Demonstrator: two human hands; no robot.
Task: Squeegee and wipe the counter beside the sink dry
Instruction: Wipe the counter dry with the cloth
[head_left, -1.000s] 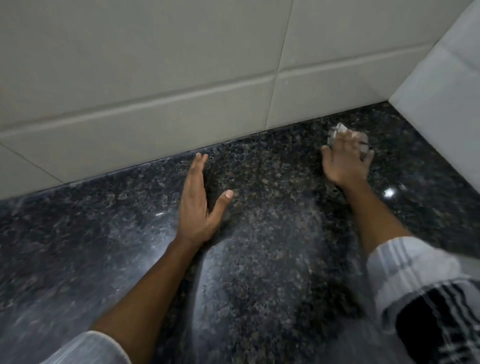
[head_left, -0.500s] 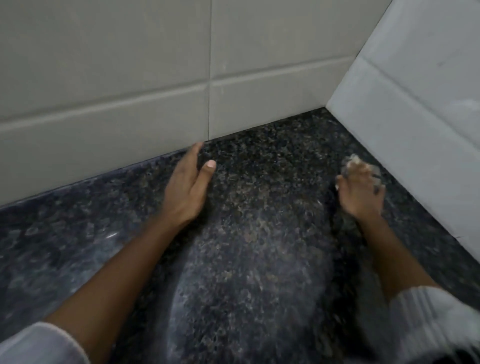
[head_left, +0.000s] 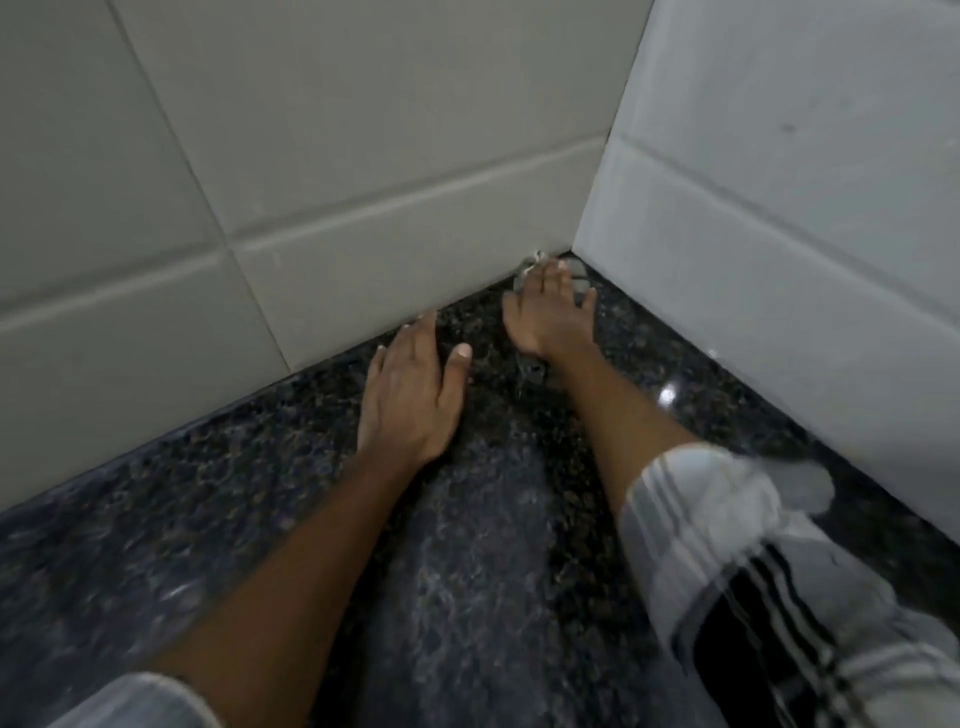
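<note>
The dark speckled granite counter (head_left: 467, 545) fills the lower part of the view and shows a dull wet sheen in streaks. My right hand (head_left: 550, 317) presses a small crumpled pale cloth (head_left: 576, 273) flat into the far corner where the two tiled walls meet; most of the cloth is hidden under my fingers. My left hand (head_left: 410, 395) lies palm down on the counter just left of it, fingers spread, fingertips near the back wall, holding nothing. No squeegee and no sink are in view.
A cream tiled back wall (head_left: 311, 156) and a white tiled side wall (head_left: 779, 208) close in the counter at the far and right sides. A bright light reflection (head_left: 666, 397) glints on the counter near the side wall.
My right hand has pushed the cloth from the open counter by the side wall back into the corner. The view has swung towards the corner, and my left hand has stayed flat near the back wall.
</note>
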